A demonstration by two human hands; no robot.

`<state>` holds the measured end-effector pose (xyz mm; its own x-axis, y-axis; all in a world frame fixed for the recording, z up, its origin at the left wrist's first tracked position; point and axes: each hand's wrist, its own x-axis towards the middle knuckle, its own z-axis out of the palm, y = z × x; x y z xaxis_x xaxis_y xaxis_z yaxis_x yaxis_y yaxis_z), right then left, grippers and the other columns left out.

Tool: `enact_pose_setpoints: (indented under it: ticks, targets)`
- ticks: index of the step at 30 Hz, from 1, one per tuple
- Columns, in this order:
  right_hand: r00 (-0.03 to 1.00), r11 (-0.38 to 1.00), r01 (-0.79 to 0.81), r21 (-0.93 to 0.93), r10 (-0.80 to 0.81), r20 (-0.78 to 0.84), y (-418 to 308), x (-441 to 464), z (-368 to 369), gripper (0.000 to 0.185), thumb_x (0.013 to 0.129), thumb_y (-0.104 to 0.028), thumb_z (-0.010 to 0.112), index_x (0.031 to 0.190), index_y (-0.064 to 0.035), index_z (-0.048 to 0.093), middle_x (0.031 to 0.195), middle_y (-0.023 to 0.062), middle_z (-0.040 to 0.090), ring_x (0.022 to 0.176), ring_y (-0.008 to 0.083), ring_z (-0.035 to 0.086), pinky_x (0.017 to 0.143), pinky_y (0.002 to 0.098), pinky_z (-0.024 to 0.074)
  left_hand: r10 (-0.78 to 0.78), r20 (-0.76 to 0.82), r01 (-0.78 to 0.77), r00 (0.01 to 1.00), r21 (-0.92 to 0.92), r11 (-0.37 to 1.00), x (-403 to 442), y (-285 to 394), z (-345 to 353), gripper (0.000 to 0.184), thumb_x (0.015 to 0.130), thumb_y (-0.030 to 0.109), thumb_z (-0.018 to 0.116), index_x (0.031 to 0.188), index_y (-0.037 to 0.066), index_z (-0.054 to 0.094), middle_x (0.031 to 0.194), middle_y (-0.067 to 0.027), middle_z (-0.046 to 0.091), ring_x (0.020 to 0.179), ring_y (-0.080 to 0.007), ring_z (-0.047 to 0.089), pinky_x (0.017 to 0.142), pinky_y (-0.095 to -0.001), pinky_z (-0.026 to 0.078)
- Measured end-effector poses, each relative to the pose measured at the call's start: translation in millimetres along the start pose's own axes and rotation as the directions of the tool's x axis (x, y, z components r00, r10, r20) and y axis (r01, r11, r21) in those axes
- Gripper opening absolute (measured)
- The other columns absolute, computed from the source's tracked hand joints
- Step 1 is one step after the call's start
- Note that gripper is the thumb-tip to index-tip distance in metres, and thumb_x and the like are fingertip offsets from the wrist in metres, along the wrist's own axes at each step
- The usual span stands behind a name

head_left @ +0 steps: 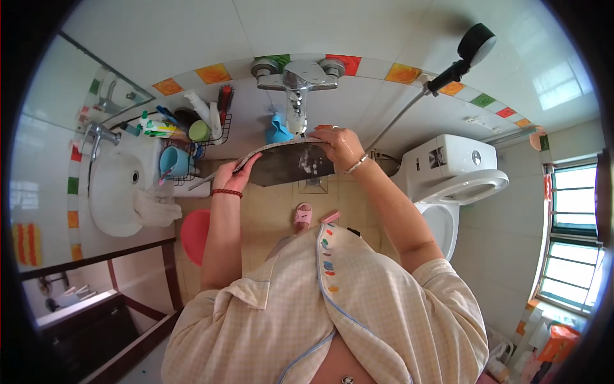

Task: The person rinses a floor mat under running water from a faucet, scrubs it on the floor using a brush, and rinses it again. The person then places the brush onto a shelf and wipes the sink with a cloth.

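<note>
Gripped at both ends, between left hand (231, 176) and right hand (341, 146): dark flat panel (284, 165), pale along the upper edge, held out in front of the torso. Left grip: closed down to panel thickness, with thumb laid along the near face and remaining fingers largely hidden. Right grip: likewise closed to panel thickness, with fingers hooked over the upper edge near the right end. Firmness of either grip: not possible to tell. On the panel face, just beside the right grip: pale, wet-looking patches. Worn at the wrist below the left grip: red beaded bracelet (227, 192). Worn at the wrist below the right grip: light-coloured bracelet (356, 164).

Above the panel, between the two grips: wall-mounted chrome faucet (300, 75), with spout directed down toward the upper edge. Contact between spout and panel: not possible to tell. Beyond the panel edge, left of the spout: light blue vessel (279, 130), partly hidden. Up and left of the left grip: wire rack (225, 131) loaded with bottles. Directly left of the left grip: light blue cup (174, 161); farther left, white washbasin (96, 192). Below the left grip, beside the forearm: pink basin (195, 237). Below the panel, between the forearms: pink slipper (304, 214), worn on a foot. Right of the right grip: white toilet (448, 153), seat raised. Up and right of the right grip: black shower head (476, 45).
</note>
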<state>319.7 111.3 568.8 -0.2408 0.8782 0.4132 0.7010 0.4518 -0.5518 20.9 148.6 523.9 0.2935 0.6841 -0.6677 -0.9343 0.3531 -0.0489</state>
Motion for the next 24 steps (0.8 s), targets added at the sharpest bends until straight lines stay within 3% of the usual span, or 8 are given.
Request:
enact_pose_setpoints:
  ticks: [3, 5, 9, 15, 18, 21, 22, 24]
  targets:
    - [0.999, 1.0, 0.002, -0.029, -0.003, -0.054, 2.7, -17.4, -23.8, 0.022, 0.071, -0.009, 0.059, 0.092, -0.0118, 0.063, 0.081, 0.0093, 0.064, 0.076, 0.0294, 0.059, 0.068, 0.0372, 0.0481, -0.024, 0.027, 0.021, 0.999, 0.1, 0.995, 8.2, -26.0, 7.1, 0.032, 0.084, -0.01, 0.028, 0.114, -0.019, 0.032, 0.122, -0.0294, 0.037, 0.116, -0.0416, 0.037, 0.098, -0.0568, 0.033]
    - [0.996, 0.994, -0.087, -0.066, 0.087, 0.001, 8.0, -31.1, -39.4, 0.021, 0.072, -0.009, 0.06, 0.093, -0.0104, 0.063, 0.083, 0.0102, 0.063, 0.076, 0.0305, 0.059, 0.068, 0.0376, 0.048, -0.067, 0.032, 0.063, 0.997, 0.123, 0.99, 14.4, -46.1, 13.4, 0.038, 0.087, -0.006, 0.024, 0.122, -0.02, 0.019, 0.13, -0.0323, 0.025, 0.121, -0.047, 0.027, 0.098, -0.0556, 0.033]
    - [0.993, 0.993, -0.11, -0.047, 0.107, -0.053, 9.3, -52.2, -72.3, 0.021, 0.071, -0.007, 0.06, 0.092, -0.0085, 0.064, 0.082, 0.0117, 0.063, 0.075, 0.0311, 0.059, 0.066, 0.0369, 0.048, -0.202, -0.033, 0.204, 0.979, 0.122, 0.971, 24.1, -81.0, 29.6, 0.036, 0.087, -0.006, 0.024, 0.12, -0.02, 0.021, 0.127, -0.0335, 0.028, 0.118, -0.0487, 0.029, 0.097, -0.056, 0.035]
    - [0.976, 0.982, -0.184, -0.046, 0.177, -0.124, -8.8, -66.5, -108.1, 0.024, 0.066, 0.002, 0.059, 0.089, -0.0035, 0.063, 0.081, 0.013, 0.063, 0.074, 0.0299, 0.059, 0.066, 0.0341, 0.0483, -0.151, -0.074, 0.168, 0.986, 0.41, 0.897, 14.8, -115.9, 47.5, 0.036, 0.086, -0.001, 0.034, 0.117, -0.016, 0.027, 0.123, -0.033, 0.033, 0.113, -0.0477, 0.037, 0.093, -0.0586, 0.037]
    - [0.972, 0.984, -0.16, -0.081, 0.143, -0.186, -12.5, -66.2, -114.9, 0.027, 0.064, 0.005, 0.056, 0.089, -0.0038, 0.063, 0.081, 0.0127, 0.063, 0.075, 0.0299, 0.06, 0.066, 0.034, 0.0484, -0.032, -0.14, 0.075, 0.99, 0.312, 0.947, 58.6, -87.7, 17.1, 0.035, 0.085, 0.001, 0.04, 0.117, -0.011, 0.033, 0.123, -0.0279, 0.037, 0.114, -0.0432, 0.039, 0.092, -0.0587, 0.038]
    - [0.977, 0.981, -0.131, -0.142, 0.104, -0.186, -16.5, -69.2, -125.5, 0.029, 0.063, 0.008, 0.053, 0.088, -0.0035, 0.063, 0.081, 0.0131, 0.063, 0.076, 0.0297, 0.06, 0.067, 0.0339, 0.0486, 0.068, -0.257, 0.03, 0.964, 0.357, 0.934, 111.8, -83.0, -11.7, 0.031, 0.084, 0.001, 0.041, 0.114, -0.007, 0.038, 0.122, -0.0222, 0.04, 0.113, -0.039, 0.042, 0.092, -0.0576, 0.039]
    - [0.972, 0.98, -0.147, -0.136, 0.118, -0.205, -13.9, -72.8, -129.7, 0.028, 0.064, 0.009, 0.053, 0.087, -0.0029, 0.063, 0.082, 0.0134, 0.063, 0.076, 0.0294, 0.06, 0.068, 0.0336, 0.0487, 0.006, -0.273, 0.083, 0.962, 0.311, 0.947, 103.2, -94.2, -4.8, 0.027, 0.084, -0.001, 0.041, 0.111, -0.006, 0.04, 0.12, -0.0192, 0.043, 0.11, -0.0368, 0.044, 0.091, -0.0552, 0.04]
    - [0.957, 0.969, -0.212, -0.124, 0.18, -0.229, -13.1, -82.3, -145.2, 0.026, 0.065, 0.01, 0.052, 0.086, -0.0014, 0.064, 0.083, 0.014, 0.063, 0.077, 0.0281, 0.061, 0.07, 0.0327, 0.0488, 0.037, -0.242, 0.052, 0.969, 0.351, 0.935, 87.7, -121.8, 3.8, 0.027, 0.084, -0.003, 0.041, 0.11, -0.005, 0.041, 0.119, -0.0186, 0.044, 0.109, -0.0364, 0.045, 0.091, -0.0545, 0.041]
